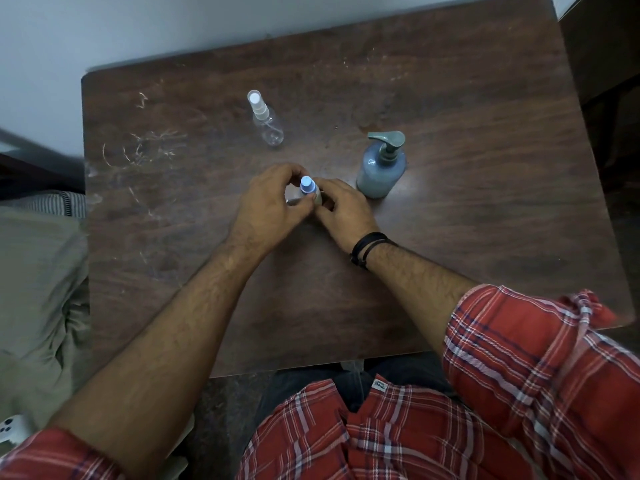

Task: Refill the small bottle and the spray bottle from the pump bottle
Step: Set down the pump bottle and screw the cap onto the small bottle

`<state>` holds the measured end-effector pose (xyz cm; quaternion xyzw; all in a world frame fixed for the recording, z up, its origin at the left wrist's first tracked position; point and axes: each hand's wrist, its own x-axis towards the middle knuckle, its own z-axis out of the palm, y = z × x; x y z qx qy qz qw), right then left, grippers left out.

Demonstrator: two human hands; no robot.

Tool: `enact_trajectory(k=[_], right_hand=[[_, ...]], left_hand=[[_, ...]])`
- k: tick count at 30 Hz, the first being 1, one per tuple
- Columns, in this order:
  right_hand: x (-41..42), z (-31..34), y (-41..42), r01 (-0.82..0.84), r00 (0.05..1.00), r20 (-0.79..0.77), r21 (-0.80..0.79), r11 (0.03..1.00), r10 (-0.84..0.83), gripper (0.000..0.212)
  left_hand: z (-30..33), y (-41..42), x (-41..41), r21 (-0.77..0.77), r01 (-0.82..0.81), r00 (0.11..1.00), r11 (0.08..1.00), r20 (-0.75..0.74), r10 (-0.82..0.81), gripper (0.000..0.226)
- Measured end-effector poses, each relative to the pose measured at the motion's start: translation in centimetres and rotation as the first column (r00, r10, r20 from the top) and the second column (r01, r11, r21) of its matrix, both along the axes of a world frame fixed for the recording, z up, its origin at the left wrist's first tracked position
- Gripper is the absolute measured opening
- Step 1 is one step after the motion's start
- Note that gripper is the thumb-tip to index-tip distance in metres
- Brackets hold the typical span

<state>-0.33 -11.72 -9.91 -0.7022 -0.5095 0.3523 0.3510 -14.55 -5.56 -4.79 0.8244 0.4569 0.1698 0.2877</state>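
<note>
1. Red plaid shirt [398,434] fills the near bottom of the view, its sleeves rolled up on both forearms.
2. Past it, the near edge of the dark wooden table [485,209] crosses the frame; both forearms reach over that edge toward the table's middle.
3. On the right wrist sits a black band [367,249].
4. Near the table's centre the two hands meet around the small bottle [313,195], which stands on the tabletop with a light blue cap [307,184] on top.
5. Curled around the bottle from the left side, the left hand [268,206] has its fingertips closed in at the cap.
6. From the other side, the right hand [343,209] grips the bottle's body with bent fingers (most of the body is hidden between the hands).
7. Just beyond and to the right stands the blue pump bottle [381,171], upright, its grey-green pump head pointing left, close to the right hand but apart from it.
8. Farther back, toward the far edge and left of the pump bottle, the clear spray bottle [266,119] stands untouched, white cap on.
9. Scratches mark the table's left side.
</note>
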Motion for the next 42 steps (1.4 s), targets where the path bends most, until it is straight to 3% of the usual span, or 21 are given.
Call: enact_trajectory(k=[8,11,13,16,22,25,29,32,35,39,42], right_hand=[[-0.1,-0.3,0.0,-0.011,1.0,0.017,-0.008,1.0,0.011,0.04],[0.0,-0.2,0.0,-0.005,1.0,0.014,-0.003,1.0,0.005,0.037],[0.1,0.0,0.0,-0.006,1.0,0.007,0.004,1.0,0.006,0.038],[0.0,0.1,-0.1,-0.013,1.0,-0.004,0.007,1.0,0.013,0.04],[0.1,0.1,0.0,-0.005,1.0,0.015,-0.018,1.0,0.005,0.035],[0.2,0.1,0.0,-0.013,1.0,0.001,-0.025,1.0,0.013,0.036],[0.2,0.2,0.0,-0.034,0.999,-0.004,-0.018,0.999,0.034,0.041],[0.2,0.4,0.0,-0.028,1.0,-0.012,-0.029,0.999,0.028,0.037],[0.3,0.5,-0.1,-0.026,1.0,-0.01,-0.034,0.999,0.026,0.035],[0.3,0.6,0.0,-0.026,1.0,0.0,-0.033,0.999,0.026,0.035],[0.3,0.7,0.0,-0.027,1.0,-0.005,-0.034,0.999,0.027,0.037]], left_hand=[[-0.7,-0.3,0.4,-0.033,-0.004,0.999,0.999,0.037,0.005,0.035],[-1.1,0.1,-0.7,-0.068,-0.086,0.994,0.994,0.063,0.09,0.047],[-1.4,0.2,-1.7,-0.107,-0.137,0.986,0.985,0.081,0.146,0.042],[-1.5,-0.1,-2.1,-0.065,-0.083,0.992,0.994,0.092,0.089,0.025],[-2.3,-0.8,0.1,-0.049,-0.126,0.985,0.991,0.109,0.131,0.035],[-2.4,-0.2,0.0,-0.015,-0.046,0.992,0.999,0.12,0.048,0.027],[-1.8,1.1,-1.1,-0.091,0.168,0.982,0.982,0.105,-0.158,0.03],[-1.7,1.0,-0.8,-0.139,0.08,0.996,0.987,0.061,-0.072,0.049],[-2.1,0.4,-0.3,-0.096,-0.047,0.995,0.994,0.08,0.055,0.043],[-2.4,0.0,-0.4,-0.044,0.001,0.992,0.999,0.124,0.005,0.03],[-2.1,-0.1,-0.4,-0.077,0.086,0.987,0.993,0.145,-0.074,0.033]])
